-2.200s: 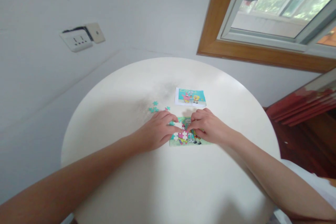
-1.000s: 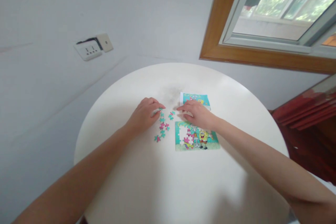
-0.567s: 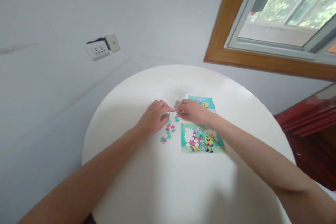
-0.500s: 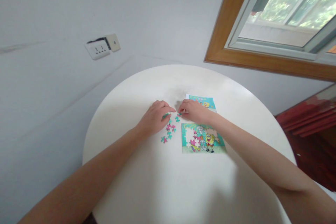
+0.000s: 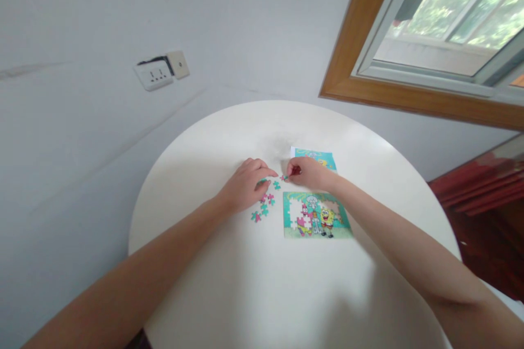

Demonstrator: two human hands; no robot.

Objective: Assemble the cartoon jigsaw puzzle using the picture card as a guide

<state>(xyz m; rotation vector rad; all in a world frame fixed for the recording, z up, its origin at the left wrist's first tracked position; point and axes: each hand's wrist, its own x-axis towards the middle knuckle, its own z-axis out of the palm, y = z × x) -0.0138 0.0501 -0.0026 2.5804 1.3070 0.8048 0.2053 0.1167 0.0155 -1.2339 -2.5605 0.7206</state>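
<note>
Your jigsaw puzzle [image 5: 317, 218] is partly filled, its left and upper-right gaps remaining. Beyond its upper-left corner, your right hand [image 5: 311, 173] pinches a pink-and-green piece [image 5: 284, 178]. Left of the puzzle, your left hand [image 5: 244, 185], thumb and forefinger parted, curves by loose pieces [image 5: 264, 210]; any hold there is unclear.

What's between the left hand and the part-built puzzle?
Head view: from the left hand, loose teal and pink pieces, then bare tabletop up to the puzzle.
</note>
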